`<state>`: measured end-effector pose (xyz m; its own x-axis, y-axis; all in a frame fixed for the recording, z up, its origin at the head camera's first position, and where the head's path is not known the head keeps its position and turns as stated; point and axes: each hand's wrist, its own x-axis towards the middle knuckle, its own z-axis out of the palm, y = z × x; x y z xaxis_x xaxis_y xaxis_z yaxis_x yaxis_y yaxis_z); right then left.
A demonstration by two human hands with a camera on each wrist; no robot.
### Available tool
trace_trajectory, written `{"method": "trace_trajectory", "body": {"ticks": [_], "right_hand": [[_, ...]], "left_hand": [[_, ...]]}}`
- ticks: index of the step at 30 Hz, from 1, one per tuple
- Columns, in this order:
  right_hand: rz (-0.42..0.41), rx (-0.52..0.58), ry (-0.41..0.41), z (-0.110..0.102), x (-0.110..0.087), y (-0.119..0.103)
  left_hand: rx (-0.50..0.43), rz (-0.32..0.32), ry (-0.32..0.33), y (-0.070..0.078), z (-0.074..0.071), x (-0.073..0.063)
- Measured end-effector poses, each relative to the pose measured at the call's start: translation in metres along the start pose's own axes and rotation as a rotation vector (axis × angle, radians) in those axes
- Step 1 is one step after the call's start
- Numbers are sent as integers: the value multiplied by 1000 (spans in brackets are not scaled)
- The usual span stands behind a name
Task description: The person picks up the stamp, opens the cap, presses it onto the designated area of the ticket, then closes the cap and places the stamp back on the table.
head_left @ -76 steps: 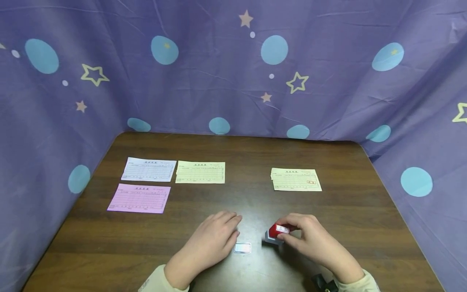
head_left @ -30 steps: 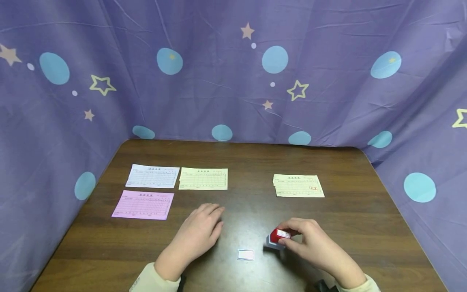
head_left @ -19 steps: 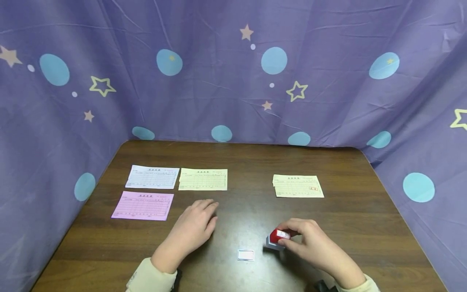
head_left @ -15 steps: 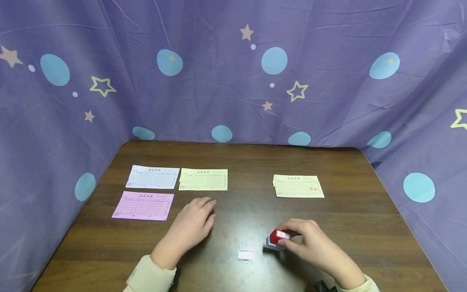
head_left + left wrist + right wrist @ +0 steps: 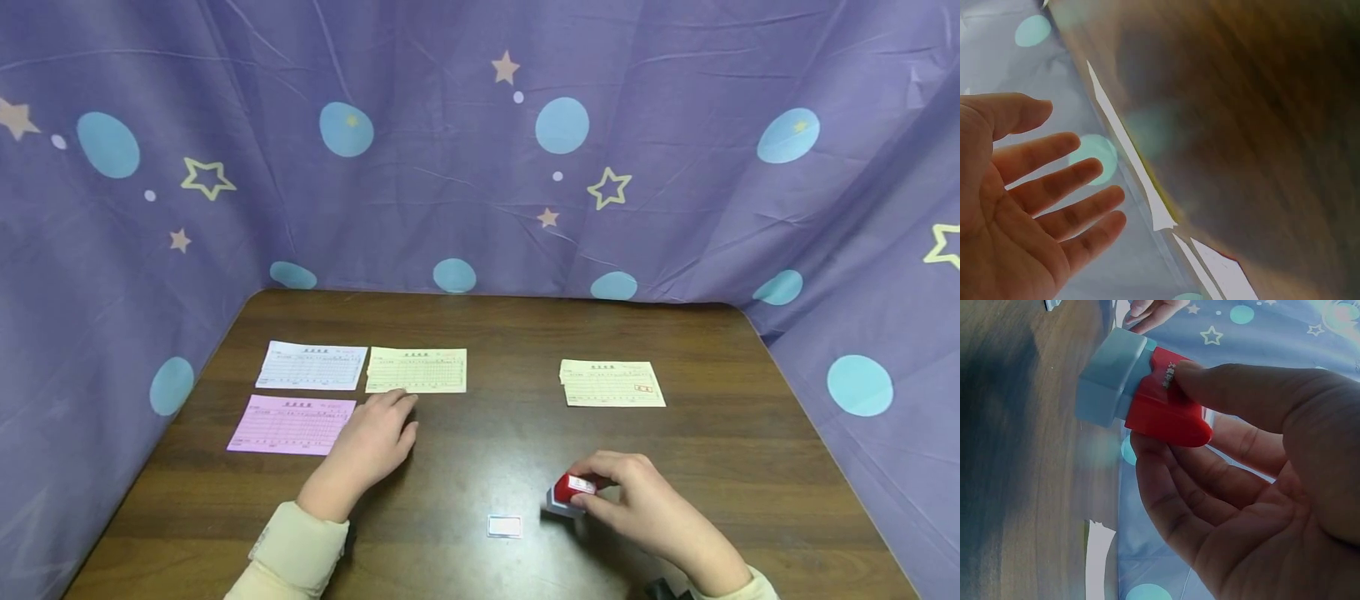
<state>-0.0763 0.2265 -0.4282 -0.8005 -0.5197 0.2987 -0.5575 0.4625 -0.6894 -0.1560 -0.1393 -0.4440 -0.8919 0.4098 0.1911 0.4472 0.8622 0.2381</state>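
Red stamp [image 5: 567, 490] within right grip [image 5: 641, 504]

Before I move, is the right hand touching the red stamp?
Touching: the right wrist view shows the right hand pinching the red stamp, thumb against it.

Curtained workspace, starry drape [image 5: 450, 217], wooden table [image 5: 510, 333]
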Motion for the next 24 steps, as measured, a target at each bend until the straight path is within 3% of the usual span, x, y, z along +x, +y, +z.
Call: {"method": "trace_trajectory", "body": {"ticks": [24], "right_hand": [[-4,7,2,-1,-2,2]], "left_hand": [[62,-32,-33,-34,6,18]]}}
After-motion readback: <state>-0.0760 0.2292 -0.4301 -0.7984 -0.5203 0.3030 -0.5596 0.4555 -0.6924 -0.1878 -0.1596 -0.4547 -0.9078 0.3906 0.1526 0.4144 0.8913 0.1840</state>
